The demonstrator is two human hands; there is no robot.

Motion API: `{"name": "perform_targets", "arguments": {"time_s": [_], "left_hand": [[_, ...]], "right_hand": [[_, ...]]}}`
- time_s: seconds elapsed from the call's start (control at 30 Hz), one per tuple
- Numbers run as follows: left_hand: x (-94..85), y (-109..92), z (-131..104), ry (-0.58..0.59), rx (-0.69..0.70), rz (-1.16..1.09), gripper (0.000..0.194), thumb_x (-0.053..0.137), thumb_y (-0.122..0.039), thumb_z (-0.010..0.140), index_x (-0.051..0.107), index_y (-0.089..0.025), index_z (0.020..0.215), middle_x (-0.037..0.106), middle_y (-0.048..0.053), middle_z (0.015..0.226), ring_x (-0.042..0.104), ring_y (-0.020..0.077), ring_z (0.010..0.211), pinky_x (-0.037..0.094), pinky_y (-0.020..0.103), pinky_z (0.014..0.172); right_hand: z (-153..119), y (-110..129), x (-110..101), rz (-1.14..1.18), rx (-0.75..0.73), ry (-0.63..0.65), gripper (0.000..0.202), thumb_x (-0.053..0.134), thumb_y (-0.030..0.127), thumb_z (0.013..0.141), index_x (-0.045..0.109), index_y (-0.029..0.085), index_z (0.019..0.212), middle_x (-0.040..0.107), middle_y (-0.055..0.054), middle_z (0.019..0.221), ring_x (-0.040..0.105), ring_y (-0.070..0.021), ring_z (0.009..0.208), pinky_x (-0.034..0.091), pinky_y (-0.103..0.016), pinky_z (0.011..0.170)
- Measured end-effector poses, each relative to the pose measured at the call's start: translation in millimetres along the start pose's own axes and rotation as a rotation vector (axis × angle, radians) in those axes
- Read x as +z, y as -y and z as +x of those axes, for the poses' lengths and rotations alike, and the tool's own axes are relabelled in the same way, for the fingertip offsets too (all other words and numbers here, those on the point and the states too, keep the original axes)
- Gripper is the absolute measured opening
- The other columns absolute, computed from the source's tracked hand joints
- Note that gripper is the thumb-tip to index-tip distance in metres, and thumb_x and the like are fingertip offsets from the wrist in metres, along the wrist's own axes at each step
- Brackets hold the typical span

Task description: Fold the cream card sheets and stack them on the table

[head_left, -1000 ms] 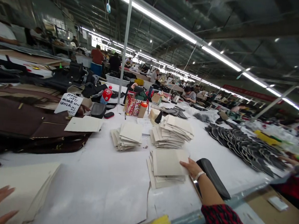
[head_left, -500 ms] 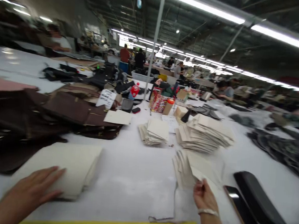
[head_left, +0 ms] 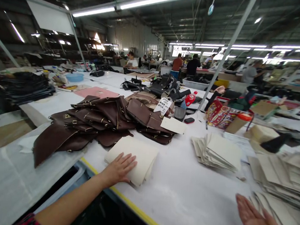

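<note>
My left hand [head_left: 121, 167] lies flat on a stack of cream sheets [head_left: 136, 149], fingers spread, near the table's front edge. At the lower right, my right hand [head_left: 259, 221] is open with its palm turned up and fingers stretched, holding nothing. Right beside it is a fanned pile of cream sheets [head_left: 287, 215], partly covered by the hand; whether they touch I cannot tell. Behind that pile stands a larger layered stack of similar sheets [head_left: 282, 171]. A smaller stack of sheets [head_left: 219, 151] sits farther back, between my two hands.
Brown leather bag pieces [head_left: 100, 119] are heaped behind my left hand, with a handwritten note [head_left: 163, 106] and a pale card [head_left: 173, 124] on them. A red-capped bottle [head_left: 190, 99], a patterned box [head_left: 220, 112] and a metal post [head_left: 227, 52] stand farther back. Yellow tape [head_left: 132, 208] marks the table edge.
The view has swung to the left. My right hand, earlier with curled fingers at the edge of a sheet, is now open and off it. My left hand stays on its stack.
</note>
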State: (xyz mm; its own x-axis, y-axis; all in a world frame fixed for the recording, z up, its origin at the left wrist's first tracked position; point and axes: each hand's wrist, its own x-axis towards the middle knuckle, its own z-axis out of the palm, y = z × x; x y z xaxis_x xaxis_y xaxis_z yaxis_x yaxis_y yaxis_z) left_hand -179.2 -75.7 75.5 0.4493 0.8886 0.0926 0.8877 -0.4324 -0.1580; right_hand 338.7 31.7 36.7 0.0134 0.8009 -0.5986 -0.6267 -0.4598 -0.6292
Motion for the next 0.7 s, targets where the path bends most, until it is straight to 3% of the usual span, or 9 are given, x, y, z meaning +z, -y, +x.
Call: {"name": "perform_targets", "arguments": {"time_s": [0.17, 0.23, 0.3, 0.37, 0.4, 0.43, 0.53, 0.6, 0.7], "left_hand": [[-0.2, 11.2, -1.0, 0.017, 0.031, -0.183, 0.053, 0.041, -0.044, 0.083, 0.026, -0.026, 0.131, 0.033, 0.004, 0.135, 0.023, 0.0239, 0.126, 0.019, 0.046, 0.102], [-3.2, 11.7, -1.3, -0.02, -0.055, -0.301, 0.04, 0.033, -0.037, 0.087, 0.035, -0.028, 0.126, 0.042, 0.001, 0.129, 0.032, 0.0203, 0.122, 0.024, 0.043, 0.101], [-8.6, 7.9, -1.4, -0.129, -0.25, -0.413, 0.035, 0.028, -0.032, 0.089, 0.044, -0.025, 0.119, 0.053, 0.001, 0.118, 0.045, 0.0171, 0.112, 0.034, 0.036, 0.097], [-17.9, -2.7, 2.1, -0.317, -0.447, -0.468, 0.034, 0.029, -0.028, 0.088, 0.046, -0.02, 0.117, 0.059, 0.003, 0.109, 0.053, 0.0166, 0.102, 0.042, 0.031, 0.09], [-23.6, -11.8, 6.5, -0.414, -0.476, -0.469, 0.035, 0.03, -0.026, 0.088, 0.044, -0.019, 0.119, 0.058, 0.005, 0.11, 0.054, 0.0177, 0.101, 0.043, 0.032, 0.089], [-29.3, -23.8, 13.4, -0.502, -0.438, -0.455, 0.037, 0.032, -0.023, 0.086, 0.04, -0.018, 0.122, 0.055, 0.007, 0.114, 0.052, 0.0193, 0.104, 0.043, 0.034, 0.09], [-36.8, -78.2, 47.6, -0.675, -0.112, -0.362, 0.048, 0.033, -0.013, 0.082, 0.031, -0.023, 0.129, 0.046, 0.006, 0.125, 0.043, 0.0229, 0.114, 0.039, 0.042, 0.093], [-26.6, -125.2, 75.6, -0.668, 0.059, -0.283, 0.049, 0.032, -0.011, 0.081, 0.034, -0.024, 0.128, 0.051, 0.005, 0.12, 0.046, 0.0227, 0.111, 0.044, 0.039, 0.087], [8.7, -192.9, 109.2, -0.532, 0.215, -0.217, 0.045, 0.037, -0.011, 0.08, 0.044, -0.025, 0.122, 0.062, 0.005, 0.104, 0.06, 0.0202, 0.086, 0.05, 0.03, 0.063]], "right_hand": [[-13.6, -47.2, 58.6, -0.092, 0.238, 0.263, 0.023, 0.05, 0.023, 0.079, 0.057, 0.017, 0.1, 0.061, -0.009, 0.103, 0.059, -0.0161, 0.09, 0.051, -0.026, 0.076], [-19.4, -60.0, 73.2, -0.146, 0.259, 0.331, 0.022, 0.054, 0.026, 0.079, 0.057, 0.015, 0.097, 0.063, -0.008, 0.098, 0.061, -0.0152, 0.084, 0.051, -0.025, 0.074], [-22.9, -66.4, 81.5, -0.183, 0.252, 0.344, 0.022, 0.056, 0.029, 0.078, 0.058, 0.014, 0.094, 0.065, -0.008, 0.091, 0.063, -0.0142, 0.077, 0.051, -0.024, 0.069], [-24.6, -67.8, 85.0, -0.217, 0.222, 0.322, 0.022, 0.057, 0.03, 0.077, 0.058, 0.013, 0.092, 0.066, -0.008, 0.085, 0.063, -0.0131, 0.07, 0.051, -0.024, 0.064], [-25.0, -67.3, 85.7, -0.24, 0.201, 0.305, 0.022, 0.057, 0.03, 0.077, 0.058, 0.013, 0.091, 0.066, -0.008, 0.084, 0.063, -0.0127, 0.068, 0.051, -0.023, 0.062], [-25.0, -66.3, 85.9, -0.265, 0.176, 0.287, 0.022, 0.058, 0.03, 0.076, 0.058, 0.012, 0.09, 0.065, -0.008, 0.082, 0.063, -0.0123, 0.066, 0.051, -0.023, 0.06], [-20.6, -58.1, 85.3, -0.346, 0.032, 0.238, 0.022, 0.058, 0.032, 0.074, 0.058, 0.014, 0.087, 0.065, -0.006, 0.079, 0.061, -0.0112, 0.062, 0.05, -0.022, 0.057], [-12.8, -45.2, 84.5, -0.492, -0.21, 0.162, 0.024, 0.055, 0.037, 0.075, 0.057, 0.016, 0.086, 0.063, -0.005, 0.077, 0.06, -0.0117, 0.06, 0.049, -0.023, 0.055], [3.8, -12.4, 85.7, -0.786, -0.634, -0.011, 0.026, 0.051, 0.04, 0.076, 0.057, 0.017, 0.086, 0.061, -0.005, 0.078, 0.058, -0.0152, 0.063, 0.048, -0.029, 0.059]]}}
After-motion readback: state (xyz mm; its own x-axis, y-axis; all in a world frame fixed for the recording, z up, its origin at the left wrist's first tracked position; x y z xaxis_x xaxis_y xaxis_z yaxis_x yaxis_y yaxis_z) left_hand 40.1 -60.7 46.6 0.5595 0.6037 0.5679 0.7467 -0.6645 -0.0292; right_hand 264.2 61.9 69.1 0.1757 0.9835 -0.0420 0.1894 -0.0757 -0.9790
